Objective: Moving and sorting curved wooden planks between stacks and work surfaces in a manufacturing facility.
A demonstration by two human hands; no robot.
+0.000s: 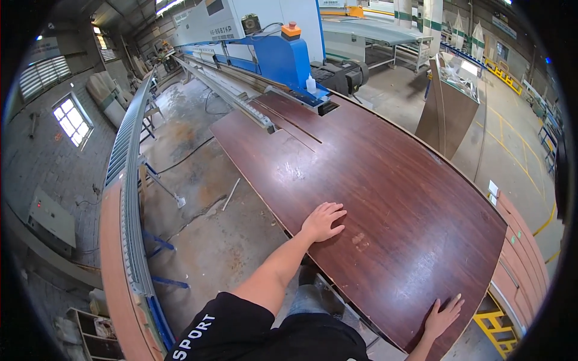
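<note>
A broad, glossy red-brown wood-grain tabletop (385, 180) stretches from beside me up to a blue and white machine. My left hand (324, 222) lies palm down near its left edge, fingers spread, with nothing in it. Farther to the right, my right hand (444, 316) rests flat close to the tabletop's near right end, its fingers apart. A pale scuffed patch (360, 242) shows on the surface just right of my left hand. Two thin dark lines (292, 123) run along the far part of the top toward the machine.
The blue machine housing (280, 60) carries an orange-topped button box (291, 31) and a small white bottle (310, 84). A metal rail (241, 105) overhangs the tabletop's far left. A long roller conveyor (129, 132) runs at left. Reddish boards (521, 246) and a brown panel (445, 111) stand right.
</note>
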